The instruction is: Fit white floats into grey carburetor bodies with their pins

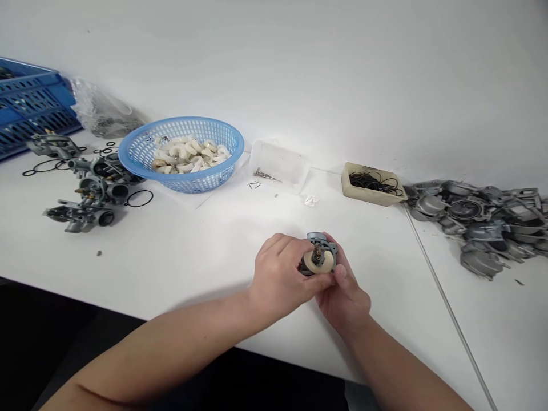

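Observation:
Above the near part of the table, both hands come together around a grey metal carburetor [317, 236]. A cream-white plastic float [327, 262] sits on its upturned face, around a brass-coloured centre part. My left hand [278, 274] closes on the float from the left, index finger at the far side and thumb at the near edge. My right hand [345, 297] wraps the carburetor body from the right and below, its thumb beside the float. The fingers hide much of the body.
A blue basket [182, 123] holds white floats. Further right are a clear tray [280, 157] of small pins and a cream box [372, 197] of black O-rings. Metal bowls [483, 217] are piled right; carburetors [92, 188], a plastic bag [100, 108] and a blue crate [36, 103] stand left.

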A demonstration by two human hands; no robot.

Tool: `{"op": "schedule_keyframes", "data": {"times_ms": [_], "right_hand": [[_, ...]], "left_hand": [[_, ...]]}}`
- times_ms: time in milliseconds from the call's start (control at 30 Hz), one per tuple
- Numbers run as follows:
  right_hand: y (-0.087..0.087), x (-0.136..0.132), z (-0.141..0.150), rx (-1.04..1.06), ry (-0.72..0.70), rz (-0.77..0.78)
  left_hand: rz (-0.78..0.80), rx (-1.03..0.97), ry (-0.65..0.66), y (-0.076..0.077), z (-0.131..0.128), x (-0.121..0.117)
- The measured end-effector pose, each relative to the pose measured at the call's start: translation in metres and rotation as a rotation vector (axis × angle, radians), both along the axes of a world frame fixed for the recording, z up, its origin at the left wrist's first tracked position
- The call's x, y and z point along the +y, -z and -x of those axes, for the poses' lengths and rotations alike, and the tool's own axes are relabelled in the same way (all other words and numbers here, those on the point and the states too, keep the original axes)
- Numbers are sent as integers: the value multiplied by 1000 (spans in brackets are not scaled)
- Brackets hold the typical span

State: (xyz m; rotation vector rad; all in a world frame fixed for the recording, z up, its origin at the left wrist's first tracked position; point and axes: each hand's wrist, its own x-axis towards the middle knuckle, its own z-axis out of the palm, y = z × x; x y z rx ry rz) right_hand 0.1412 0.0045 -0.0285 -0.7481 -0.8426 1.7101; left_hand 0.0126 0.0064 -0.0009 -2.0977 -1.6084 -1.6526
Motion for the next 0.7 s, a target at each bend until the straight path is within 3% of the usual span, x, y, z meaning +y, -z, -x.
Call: {"op": "schedule_keyframes", "data": {"times_ms": [367,700], "right_hand": [[-1,-2,0,-87,18,-23],[-6,-1,3,18,41,111]], "left_hand": [[85,13,21,0,0,-2],[105,-9,75,4,-1,-7]]}}
